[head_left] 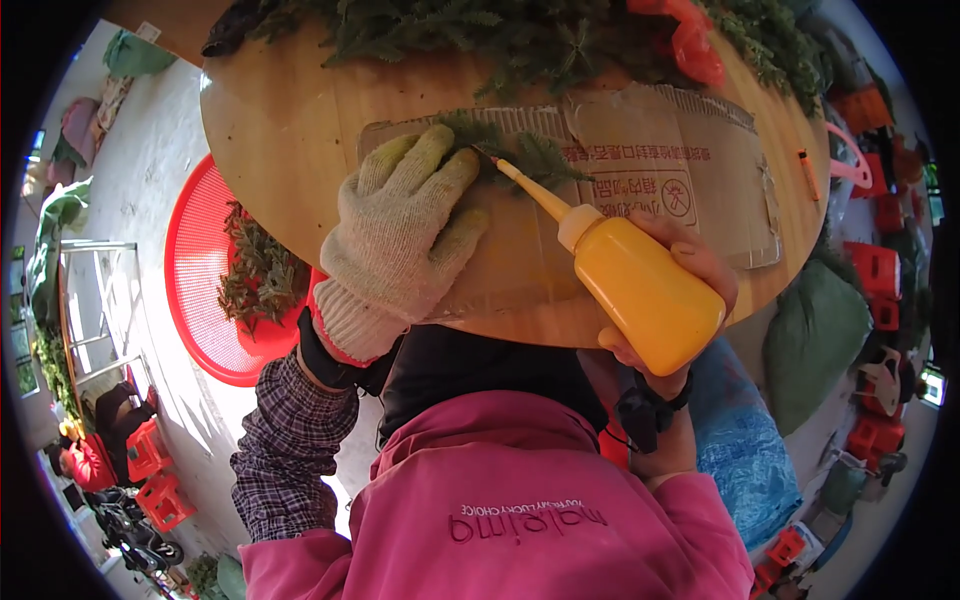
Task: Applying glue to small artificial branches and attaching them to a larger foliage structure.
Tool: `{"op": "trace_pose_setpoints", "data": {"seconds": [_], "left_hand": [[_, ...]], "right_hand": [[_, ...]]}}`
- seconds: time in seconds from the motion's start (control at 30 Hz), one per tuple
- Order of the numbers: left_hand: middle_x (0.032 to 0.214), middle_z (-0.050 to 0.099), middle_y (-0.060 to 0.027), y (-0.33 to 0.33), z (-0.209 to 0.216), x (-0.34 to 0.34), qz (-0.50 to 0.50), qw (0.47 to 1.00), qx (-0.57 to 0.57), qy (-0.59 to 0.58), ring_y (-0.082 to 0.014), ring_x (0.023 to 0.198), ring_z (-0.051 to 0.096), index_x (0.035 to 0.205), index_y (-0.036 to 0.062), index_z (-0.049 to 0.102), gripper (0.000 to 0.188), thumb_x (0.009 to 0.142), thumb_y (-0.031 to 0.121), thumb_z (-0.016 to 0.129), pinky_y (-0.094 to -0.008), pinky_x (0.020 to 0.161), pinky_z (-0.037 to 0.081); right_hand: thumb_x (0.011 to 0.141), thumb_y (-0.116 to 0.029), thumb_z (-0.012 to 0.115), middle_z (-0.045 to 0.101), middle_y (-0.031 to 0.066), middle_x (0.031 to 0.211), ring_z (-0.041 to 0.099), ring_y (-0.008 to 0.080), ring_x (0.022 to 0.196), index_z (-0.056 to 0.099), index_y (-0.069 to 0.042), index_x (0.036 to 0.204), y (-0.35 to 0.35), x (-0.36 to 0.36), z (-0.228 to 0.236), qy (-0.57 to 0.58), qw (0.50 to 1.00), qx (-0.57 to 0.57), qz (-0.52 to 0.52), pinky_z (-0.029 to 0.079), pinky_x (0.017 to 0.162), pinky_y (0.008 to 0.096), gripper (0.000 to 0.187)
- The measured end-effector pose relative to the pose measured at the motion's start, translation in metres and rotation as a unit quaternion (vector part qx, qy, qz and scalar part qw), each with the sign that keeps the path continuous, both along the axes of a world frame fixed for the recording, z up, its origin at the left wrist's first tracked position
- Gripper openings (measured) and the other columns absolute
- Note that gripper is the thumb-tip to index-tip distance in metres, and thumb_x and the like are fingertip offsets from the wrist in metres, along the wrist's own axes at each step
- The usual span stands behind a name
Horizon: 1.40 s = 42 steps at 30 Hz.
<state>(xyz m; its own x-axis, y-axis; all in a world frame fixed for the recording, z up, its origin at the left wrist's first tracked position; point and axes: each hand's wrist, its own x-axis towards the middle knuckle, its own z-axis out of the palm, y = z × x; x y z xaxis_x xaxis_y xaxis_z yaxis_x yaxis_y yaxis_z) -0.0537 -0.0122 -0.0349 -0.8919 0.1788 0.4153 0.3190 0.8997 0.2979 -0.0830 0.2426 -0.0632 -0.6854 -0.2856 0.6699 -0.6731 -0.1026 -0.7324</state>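
My left hand [400, 220], in a pale knitted work glove with yellowed fingertips, pinches a small green fir sprig [545, 160] low over a flattened piece of cardboard [715, 225]. Parts of the sprig are hidden behind the gloved fingers. In my bare right hand [708, 270] is a squeeze bottle [650, 295] with yellow contents. It is tilted, and its long thin nozzle [535, 188] points up and left. The nozzle's tip is right beside the sprig and the left fingertips; whether it touches the stem I cannot tell.
More fir branches [440, 30] pile along the far side of the round wooden table [265, 130], with a red plastic bag [692, 45] among them. An orange marker [808, 175] lies at the right. Beside the table's left edge stands a red basket [190, 270] holding cuttings.
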Motion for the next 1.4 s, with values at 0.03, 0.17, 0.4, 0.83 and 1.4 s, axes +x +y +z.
{"op": "trace_pose_setpoints", "data": {"seconds": [0.03,0.17,0.4,0.83,1.4], "left_hand": [[0.130,0.062,-0.0213,0.000,0.000,0.000,0.001,1.000,-0.003,0.000,-0.0423,0.119,0.058,0.123,0.0012,0.066,0.044,0.082,0.018,0.071,-0.0484,0.101,0.048],[0.130,0.062,-0.0208,0.000,0.000,0.001,0.005,1.000,0.000,-0.003,-0.0420,0.120,0.058,0.123,0.0015,0.066,0.044,0.082,0.018,0.071,-0.0482,0.101,0.048],[0.131,0.062,-0.0201,0.000,-0.001,0.001,0.005,1.000,-0.001,-0.003,-0.0412,0.120,0.058,0.124,0.0020,0.066,0.044,0.083,0.019,0.071,-0.0482,0.101,0.048],[0.131,0.062,-0.0194,0.001,-0.001,0.002,0.013,1.000,-0.007,0.002,-0.0404,0.120,0.058,0.125,0.0024,0.066,0.045,0.084,0.020,0.071,-0.0481,0.101,0.047],[0.131,0.063,-0.0202,-0.001,-0.004,0.001,0.011,1.000,0.001,0.003,-0.0408,0.120,0.058,0.123,0.0021,0.067,0.044,0.084,0.021,0.071,-0.0474,0.102,0.048]], "right_hand": [[0.072,-0.030,0.094,0.057,0.0219,0.126,0.062,0.0370,0.118,0.042,-0.006,0.129,-0.001,0.000,0.000,0.000,1.000,0.000,0.000,0.057,0.095,0.0477,0.081],[0.073,-0.031,0.093,0.057,0.0222,0.126,0.063,0.0371,0.117,0.042,-0.006,0.128,-0.003,0.001,-0.001,0.015,1.000,-0.012,-0.018,0.057,0.094,0.0482,0.079],[0.073,-0.031,0.093,0.059,0.0225,0.125,0.064,0.0373,0.115,0.042,-0.006,0.127,-0.007,-0.002,0.003,0.023,0.999,0.022,-0.008,0.058,0.094,0.0481,0.078],[0.072,-0.030,0.093,0.059,0.0243,0.124,0.066,0.0362,0.113,0.044,-0.006,0.125,-0.009,0.000,0.003,0.045,0.998,0.044,-0.023,0.059,0.093,0.0463,0.076],[0.072,-0.033,0.092,0.061,0.0266,0.122,0.065,0.0373,0.112,0.043,-0.006,0.123,0.005,0.006,0.007,0.073,0.992,0.091,-0.049,0.058,0.093,0.0462,0.076]]}}
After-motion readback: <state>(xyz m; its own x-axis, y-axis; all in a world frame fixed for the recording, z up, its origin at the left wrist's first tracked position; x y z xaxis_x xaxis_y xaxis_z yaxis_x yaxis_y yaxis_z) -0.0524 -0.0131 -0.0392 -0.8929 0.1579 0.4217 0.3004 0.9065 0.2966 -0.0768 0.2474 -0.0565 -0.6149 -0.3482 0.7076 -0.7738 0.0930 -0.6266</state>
